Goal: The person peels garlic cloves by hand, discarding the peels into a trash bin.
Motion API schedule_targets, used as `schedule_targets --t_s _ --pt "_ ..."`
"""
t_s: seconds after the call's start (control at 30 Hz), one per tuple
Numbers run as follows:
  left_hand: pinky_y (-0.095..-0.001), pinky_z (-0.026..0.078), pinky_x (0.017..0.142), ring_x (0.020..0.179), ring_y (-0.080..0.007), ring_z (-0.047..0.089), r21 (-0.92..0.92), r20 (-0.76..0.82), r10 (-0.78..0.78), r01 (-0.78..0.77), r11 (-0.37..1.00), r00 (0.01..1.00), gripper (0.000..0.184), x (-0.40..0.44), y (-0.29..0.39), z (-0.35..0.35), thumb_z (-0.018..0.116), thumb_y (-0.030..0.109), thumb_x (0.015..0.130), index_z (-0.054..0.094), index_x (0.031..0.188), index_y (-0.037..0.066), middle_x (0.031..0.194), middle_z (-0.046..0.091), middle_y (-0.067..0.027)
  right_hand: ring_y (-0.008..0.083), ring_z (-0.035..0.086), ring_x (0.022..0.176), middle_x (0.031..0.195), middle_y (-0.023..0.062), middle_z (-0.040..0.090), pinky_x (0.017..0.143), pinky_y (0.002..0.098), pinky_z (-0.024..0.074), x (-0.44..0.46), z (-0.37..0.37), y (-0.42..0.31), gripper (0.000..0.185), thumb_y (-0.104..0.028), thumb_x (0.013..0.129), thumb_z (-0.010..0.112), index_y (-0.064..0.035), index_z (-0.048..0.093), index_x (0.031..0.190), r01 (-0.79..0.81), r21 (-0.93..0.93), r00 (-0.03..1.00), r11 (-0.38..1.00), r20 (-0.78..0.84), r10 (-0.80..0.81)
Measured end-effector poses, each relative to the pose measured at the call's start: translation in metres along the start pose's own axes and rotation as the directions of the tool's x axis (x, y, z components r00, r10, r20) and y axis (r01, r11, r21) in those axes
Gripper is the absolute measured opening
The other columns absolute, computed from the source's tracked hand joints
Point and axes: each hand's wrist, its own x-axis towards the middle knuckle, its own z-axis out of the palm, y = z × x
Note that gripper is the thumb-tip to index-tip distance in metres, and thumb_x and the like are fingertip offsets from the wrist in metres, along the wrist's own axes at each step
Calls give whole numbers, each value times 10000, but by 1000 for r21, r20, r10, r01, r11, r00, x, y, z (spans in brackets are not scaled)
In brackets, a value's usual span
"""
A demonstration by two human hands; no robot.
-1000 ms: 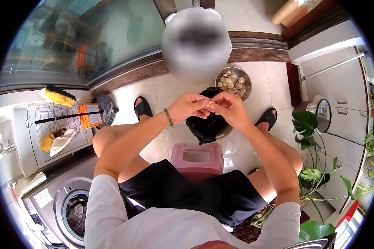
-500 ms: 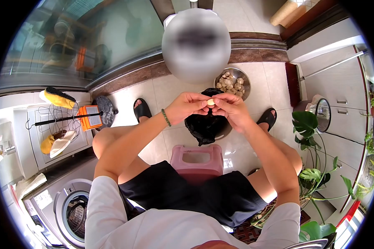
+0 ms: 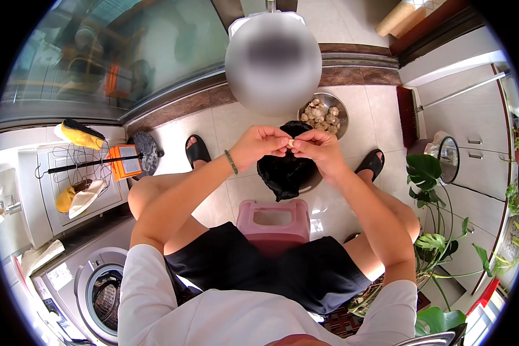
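My left hand [image 3: 262, 144] and my right hand [image 3: 319, 150] meet in front of me, fingertips pinched on a small pale garlic clove [image 3: 291, 143] between them. A green beaded bracelet circles my left wrist. Beneath the hands is a bin or bowl lined with a black plastic bag [image 3: 282, 176]. Just beyond, to the right, a steel bowl [image 3: 343, 126] holds several garlic bulbs [image 3: 320, 116].
A pink plastic stool [image 3: 274, 222] is between my knees. A blurred round object [image 3: 273, 69] stands ahead. Left are a shoe rack [image 3: 81, 167] and washing machine [image 3: 101, 294]; right are a leafy plant [image 3: 425, 173] and cabinets [image 3: 473, 127].
Both hands stay together over the black bag with small finger movements. The pale clove showed more fully half a second ago; now the fingertips cover more of it.
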Motion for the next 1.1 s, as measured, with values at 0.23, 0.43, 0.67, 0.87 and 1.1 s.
schedule_targets --t_s 0.23,0.43,0.67,0.87,1.1 --pt "-275 544 814 827 -87 584 -124 -21 -19 16 992 1000 249 2 -1 -2 557 204 972 619 1132 24 1000 636 -25 157 669 825 947 71 669 732 275 568 -1 7 -7 184 -138 911 645 -16 640 1048 -75 68 997 995 41 73" --pt "-266 538 791 832 -77 582 -36 -107 -29 25 999 994 247 3 -6 -1 573 221 964 620 1128 42 981 638 -13 141 652 841 964 62 649 754 284 567 0 7 -1 220 -173 949 589 -27 593 1114 21 -75 998 997 65 -16" --pt "-218 496 717 796 -58 590 366 -54 314 -274 889 948 173 1 -8 11 661 74 885 646 1036 -9 930 669 -23 134 644 755 916 65 643 701 266 554 0 8 -1 243 -178 954 578 -23 551 1139 -37 -101 999 994 7 38" --pt "-208 477 619 693 -44 583 361 -144 363 -292 885 921 90 1 -13 8 700 61 848 684 887 -19 800 689 -25 131 643 742 903 59 638 696 265 553 3 3 -1 237 -198 970 548 -29 559 1136 -111 -75 990 991 79 117" --pt "-241 473 581 620 -79 588 586 -142 329 -188 788 934 140 -7 0 11 715 134 843 672 785 14 681 658 -27 123 637 758 887 36 638 699 262 549 1 4 0 211 -199 942 596 -49 586 1090 -135 -60 987 989 83 139"
